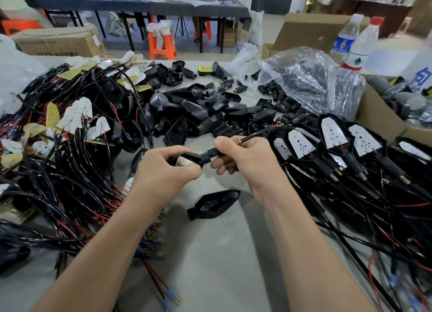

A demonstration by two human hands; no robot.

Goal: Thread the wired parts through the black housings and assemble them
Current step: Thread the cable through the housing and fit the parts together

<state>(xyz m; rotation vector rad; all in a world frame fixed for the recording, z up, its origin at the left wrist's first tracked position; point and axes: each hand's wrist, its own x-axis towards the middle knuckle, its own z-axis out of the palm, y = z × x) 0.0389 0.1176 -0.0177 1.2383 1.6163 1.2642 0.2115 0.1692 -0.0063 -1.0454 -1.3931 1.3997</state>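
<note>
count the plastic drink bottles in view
2. The blue-label bottle stands at the far right, beyond the clear plastic bag; the red-cap bottle stands right beside it, nearer the camera. Others may be hidden behind clutter.

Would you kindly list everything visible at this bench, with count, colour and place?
held housing: one, black, between both hands
stem: one, black, brass-tipped, leaving that housing rightward
loose housing: one, black, table below the hands
empty housings: many, black, centre pile
wired boards: many, white, black-red leads, left heap
finished units: many, black with white boards, right
bag: one, clear, back right
bottles: two, clear, back right
left hand: one, grips held housing
right hand: one, grips stem
</note>
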